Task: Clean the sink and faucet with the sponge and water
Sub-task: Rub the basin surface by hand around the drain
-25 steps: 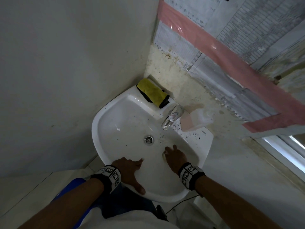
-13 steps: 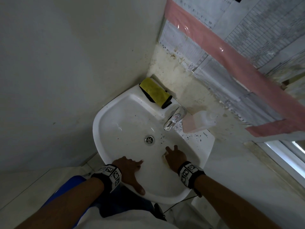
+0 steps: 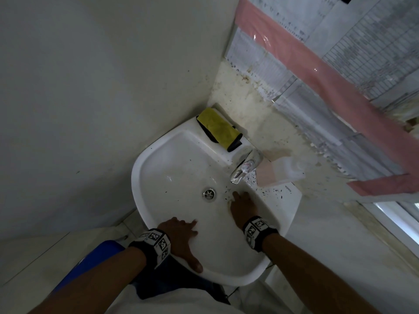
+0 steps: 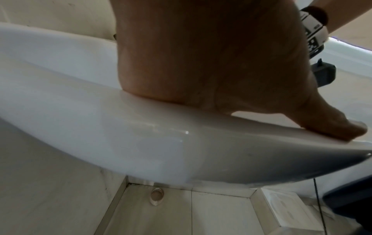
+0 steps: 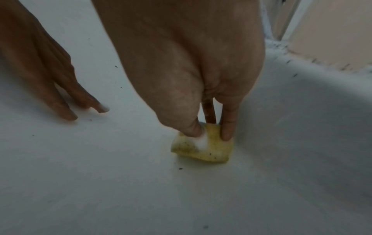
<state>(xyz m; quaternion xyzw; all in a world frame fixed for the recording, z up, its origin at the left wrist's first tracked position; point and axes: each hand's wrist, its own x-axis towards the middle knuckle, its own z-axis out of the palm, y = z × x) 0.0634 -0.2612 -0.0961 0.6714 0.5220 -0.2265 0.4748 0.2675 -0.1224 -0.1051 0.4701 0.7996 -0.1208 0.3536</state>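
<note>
- Head view: A person leans over a white corner sink (image 3: 145, 177), both hands in the basin. The left hand (image 3: 181, 236) lies flat on the near rim, fingers spread toward the drain (image 3: 209, 194), thumb along the front edge. The right hand (image 3: 243, 208) presses down on the basin's right side, just below the chrome faucet (image 3: 246, 166); what it grips is hidden under the fingers here. Dark specks dot the basin and ledge around the faucet. A yellow cloth (image 3: 218, 128) lies on the sink's back ledge, and a pale pink soap bottle (image 3: 280, 172) lies to the right of the faucet.
- Left wrist view: The left hand (image 4: 211, 55) rests its palm and thumb on the sink (image 4: 100, 127) rim, holding nothing. Tiled floor (image 4: 211, 214) shows below the bowl.
- Right wrist view: The right hand (image 5: 181, 63) pinches a small yellow sponge (image 5: 207, 147) between thumb and fingers (image 5: 227, 127), pushing it against the basin of the sink (image 5: 100, 174). The sponge is speckled with dirt and carries a dab of white foam. The left hand (image 5: 40, 71) lies with straight fingers on the basin to the left, apart from the sponge.
</note>
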